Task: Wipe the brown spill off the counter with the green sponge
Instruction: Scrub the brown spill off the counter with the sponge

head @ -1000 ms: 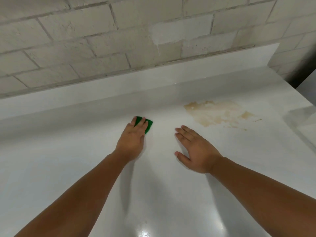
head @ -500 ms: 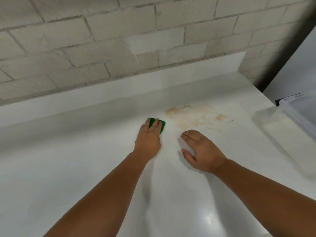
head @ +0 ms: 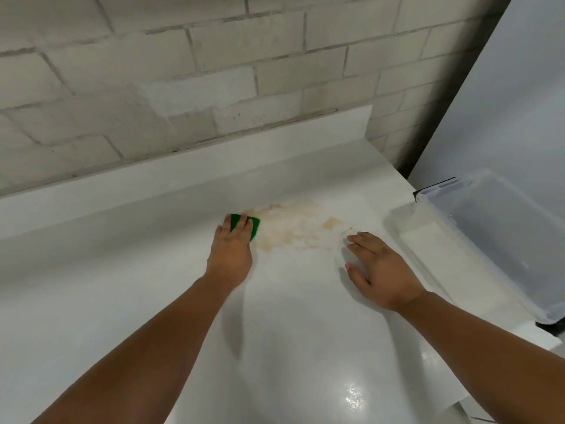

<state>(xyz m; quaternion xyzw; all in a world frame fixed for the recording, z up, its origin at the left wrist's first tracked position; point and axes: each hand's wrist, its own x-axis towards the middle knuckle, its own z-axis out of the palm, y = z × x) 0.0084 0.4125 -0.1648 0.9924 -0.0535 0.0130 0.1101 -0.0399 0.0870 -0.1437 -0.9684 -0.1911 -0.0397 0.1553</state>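
Note:
A pale brown spill (head: pixel 301 228) spreads over the white counter (head: pixel 122 286) near the back. My left hand (head: pixel 230 252) presses the green sponge (head: pixel 253 228) flat on the counter with straight fingers; the sponge's right edge touches the left rim of the spill. Most of the sponge is hidden under my fingers. My right hand (head: pixel 379 267) lies flat and open on the counter, just right of and below the spill, holding nothing.
A low white backsplash (head: pixel 214 166) and a brick wall (head: pixel 214 71) close off the back. A clear plastic bin (head: pixel 495 237) stands at the counter's right end, close to my right hand. The counter's right edge (head: pixel 504 362) is near.
My left hand has slid the sponge to the right until it meets the spill. My right hand has shifted right, past the spill's lower edge. The view has turned right, showing the bin.

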